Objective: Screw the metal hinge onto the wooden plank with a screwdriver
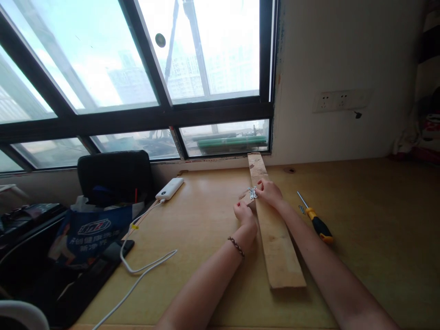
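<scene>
A long wooden board (pixel 277 243) lies lengthwise on the table. A small silver hinge (pixel 253 193) sits at its left edge, spanning to a short wood piece (pixel 246 198) beside it. My right hand (pixel 270 192) rests over the board, its fingers pinched together at the hinge's right side; whatever is between the fingertips is too small to make out. Just below the short piece, my left hand (pixel 244 214) is closed with its fingers curled, close to the wood. Its fingers hide anything they hold.
Right of the board lie a yellow-and-black screwdriver (pixel 319 223) and some small metal pieces, perhaps screws (pixel 301 209). A white power bank (pixel 170 188) with a white cable (pixel 144 270) lies on the left. A blue bag (pixel 89 236) and black chair (pixel 115 176) stand beyond the table's left edge.
</scene>
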